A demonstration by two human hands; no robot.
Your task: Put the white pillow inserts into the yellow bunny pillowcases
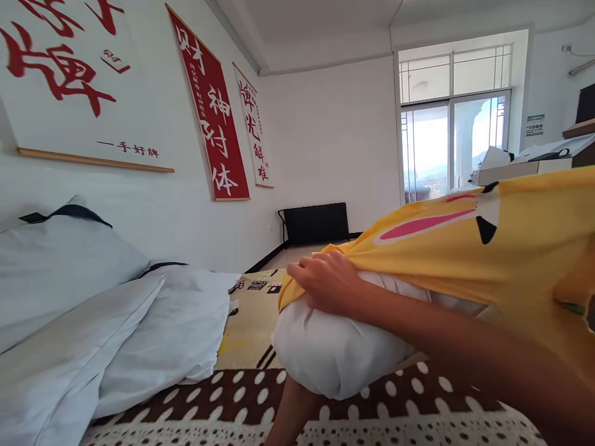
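Observation:
My right hand (331, 282) is closed on the edge of a yellow pillowcase (418, 241) with a pink, black and white print. The pillowcase lies stretched over the upper side of a plump white pillow (341, 353), whose lower end bulges out bare below my hand. From the bottom edge my left forearm (292, 412) reaches up beneath the pillow. My left hand is hidden behind the pillow, so its fingers cannot be seen. The right part of the pillowcase hangs toward the right edge of the view.
White pillows (69, 279) are heaped at the left against the wall. Beneath lies a brown and cream dotted blanket (223, 396) with a beige patterned part (251, 322). A black folded panel (316, 223) stands by the far wall. Open boxes (525, 164) sit at right.

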